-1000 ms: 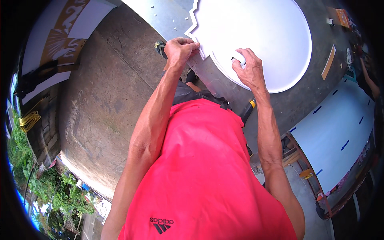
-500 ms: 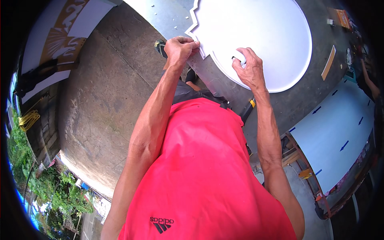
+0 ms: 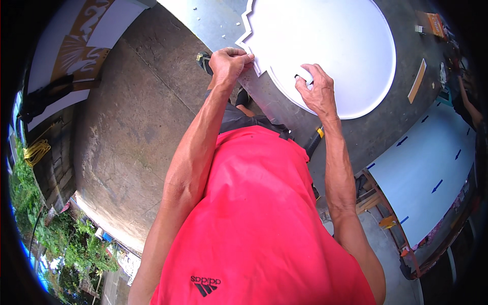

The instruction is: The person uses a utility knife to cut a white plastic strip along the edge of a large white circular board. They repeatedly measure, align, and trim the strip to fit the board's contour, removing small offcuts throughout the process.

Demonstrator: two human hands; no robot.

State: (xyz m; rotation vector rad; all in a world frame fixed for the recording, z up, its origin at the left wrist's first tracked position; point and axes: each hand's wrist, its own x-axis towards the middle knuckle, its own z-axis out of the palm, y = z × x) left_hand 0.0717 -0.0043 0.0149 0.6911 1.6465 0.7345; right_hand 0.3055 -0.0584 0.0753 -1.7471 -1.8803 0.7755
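A large white panel (image 3: 335,46) lies on a grey tabletop, rounded on the right with a zigzag left edge and a raised white rim. At the lower end of that zigzag edge, my left hand (image 3: 229,63) is closed in a pinch. What sits between its fingertips, if anything, is too small to make out. Over the panel's lower part, my right hand (image 3: 319,94) is curled around a small white object (image 3: 305,75) with a dark tip, perhaps a small bottle. The fingers cover much of it.
A black and yellow handled tool (image 3: 315,141) lies near the table edge beside my right forearm. Small white scraps (image 3: 238,23) dot the table. A narrow wooden strip (image 3: 417,80) rests to the right. Beyond is a light blue sheet (image 3: 429,170) with dark arrow marks.
My right hand has shifted very slightly toward me, the white object still in its fingers. My left hand keeps its pinch at the zigzag edge.
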